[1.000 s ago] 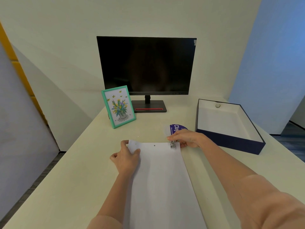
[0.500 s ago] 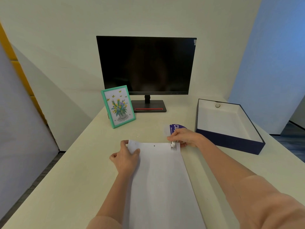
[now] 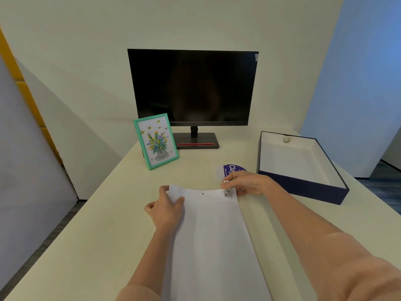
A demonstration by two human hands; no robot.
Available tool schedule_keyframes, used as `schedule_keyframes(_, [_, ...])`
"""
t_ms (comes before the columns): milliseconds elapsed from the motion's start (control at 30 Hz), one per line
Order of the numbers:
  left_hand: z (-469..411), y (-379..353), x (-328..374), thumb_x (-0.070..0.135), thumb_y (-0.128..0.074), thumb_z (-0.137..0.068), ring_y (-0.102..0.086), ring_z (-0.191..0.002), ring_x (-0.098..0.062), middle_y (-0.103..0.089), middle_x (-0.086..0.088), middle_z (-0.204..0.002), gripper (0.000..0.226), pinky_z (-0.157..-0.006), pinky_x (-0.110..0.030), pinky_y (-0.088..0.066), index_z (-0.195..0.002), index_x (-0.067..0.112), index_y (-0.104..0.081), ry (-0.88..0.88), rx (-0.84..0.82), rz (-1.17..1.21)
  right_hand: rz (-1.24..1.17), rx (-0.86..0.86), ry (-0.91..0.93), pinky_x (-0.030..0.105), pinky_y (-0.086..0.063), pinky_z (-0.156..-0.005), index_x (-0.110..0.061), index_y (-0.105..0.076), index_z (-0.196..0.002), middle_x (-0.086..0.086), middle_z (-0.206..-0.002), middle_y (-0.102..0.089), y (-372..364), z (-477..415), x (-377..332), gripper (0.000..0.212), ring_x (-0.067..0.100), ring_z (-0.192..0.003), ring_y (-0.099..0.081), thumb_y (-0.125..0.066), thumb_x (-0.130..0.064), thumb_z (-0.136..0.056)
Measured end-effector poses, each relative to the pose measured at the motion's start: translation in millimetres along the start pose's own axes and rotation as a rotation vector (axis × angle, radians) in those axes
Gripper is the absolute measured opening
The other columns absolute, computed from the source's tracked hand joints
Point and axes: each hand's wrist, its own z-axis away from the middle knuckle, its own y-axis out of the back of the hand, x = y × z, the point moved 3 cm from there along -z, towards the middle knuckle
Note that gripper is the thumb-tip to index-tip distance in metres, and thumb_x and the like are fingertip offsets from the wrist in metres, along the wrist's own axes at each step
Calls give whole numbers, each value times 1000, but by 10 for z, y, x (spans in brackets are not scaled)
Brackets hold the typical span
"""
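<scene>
- Head view: white paper (image 3: 214, 235) lies flat on the desk (image 3: 86, 235), in front of the monitor (image 3: 193, 88).
- Left hand (image 3: 167, 210) pinches the paper's corner on the monitor's left side, with the thumb on top.
- Right hand (image 3: 247, 183) is curled round a small metal tool (image 3: 227, 192) — a stapler or a punch, I cannot tell which. Its mouth sits over the paper's corner on the monitor's right side.
- 1 dark dot marks the paper's edge facing the monitor, between the 2 hands.
- Step in hand, as I judge it: fastening or punching that corner. The tool is seated, but the squeeze is not plainly finished.
- Next move calls for a firm press straight down while the left hand stops the paper sliding. The tool then has to lift clear without tearing the edge.
- Right of the monitor stands an open navy box (image 3: 303, 187), and left of its stand is a green picture frame (image 3: 156, 141). A purple round label (image 3: 233, 169) lies in front of the monitor, just beyond the right hand.
</scene>
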Motion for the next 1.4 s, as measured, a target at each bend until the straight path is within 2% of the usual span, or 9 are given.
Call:
schedule_keyframes(100, [-8, -10, -4, 30, -56, -86, -53, -91, -27, -54, 7, -61, 37, -78, -25, -13, -119, 20, -46, 0, 2, -3, -37, -25, 4, 31, -51, -87, -21, -60, -114, 5, -111, -63, 8, 28, 12, 40, 21, -104, -60, -78, -17, -78])
schedule_keyframes(267, [-13, -8, -11, 31, -55, -85, -54, -89, -26, -58, 4, -63, 36, -81, -26, -16, -118, 20, -46, -5, -1, -12, -45, 61, -7, 34, -50, -85, -14, -63, -97, 10, -110, -68, -41, 20, -10, 39, 23, -96, -63, -80, -39, -72])
schedule_keyframes(433, [-13, -14, -13, 31, -55, -86, -51, -91, -26, -54, 7, -61, 37, -81, -25, -15, -120, 20, -46, 6, -4, -8, -43, 1, -19, 34, -51, -89, -20, -59, -117, 7, -118, -64, -23, 47, -31, 53, 23, -109, -62, -83, -22, -70])
schedule_keyframes(600, [-5, -1, 5, 32, -55, -86, -51, -84, -23, -56, 7, -62, 36, -82, -27, -17, -118, 21, -46, -11, -15, -41, -45, 41, -18, 31, -51, -78, -17, -60, -90, 5, -104, -70, -80, 82, -46, 31, 20, -96, -64, -81, -31, -73])
schedule_keyframes(800, [4, 11, 17, 31, -54, -86, -50, -84, -23, -53, 9, -62, 34, -84, -27, -17, -117, 20, -48, 1, -26, -43, -174, -2, -19, 31, -52, -78, -22, -59, -117, 7, -117, -66, -56, 227, -50, 48, 23, -108, -63, -80, -15, -74])
schedule_keyframes(1033, [6, 25, 19, 32, -54, -86, -49, -84, -23, -52, 11, -62, 31, -84, -28, -17, -113, 18, -49, 10, -50, -61, -580, 342, 48, 38, -47, -82, -15, -65, -97, 5, -97, -71, 17, 451, 146, 39, 18, -92, -66, -75, -45, -74])
schedule_keyframes(1167, [34, 60, 43, 32, -55, -86, -51, -83, -24, -50, 12, -63, 23, -83, -28, -17, -104, 18, -51, 16, -65, -43, -147, 634, 68, 28, -41, -61, -11, -56, -85, 4, -83, -61, 35, 656, 273, 43, 20, -74, -57, -71, -51, -76])
schedule_keyframes(1267, [41, 103, 85, 31, -56, -85, -57, -84, -27, -54, 7, -66, 17, -81, -29, -19, -90, 15, -53, 23, -86, 2, 443, 690, -66, 31, -41, -70, -13, -50, -111, 3, -107, -57, -35, 782, 423, 53, 24, -98, -58, -61, -54, -79])
schedule_keyframes(1400, [28, 212, 134, 27, -61, -84, -56, -82, -27, -61, 0, -77, 18, -84, -35, -29, -85, 10, -55, 14, -110, 135, 647, 681, -89, 36, -45, -85, -15, -46, -124, 8, -127, -50, -185, 819, 555, 58, 29, -115, -51, -49, -57, -85])
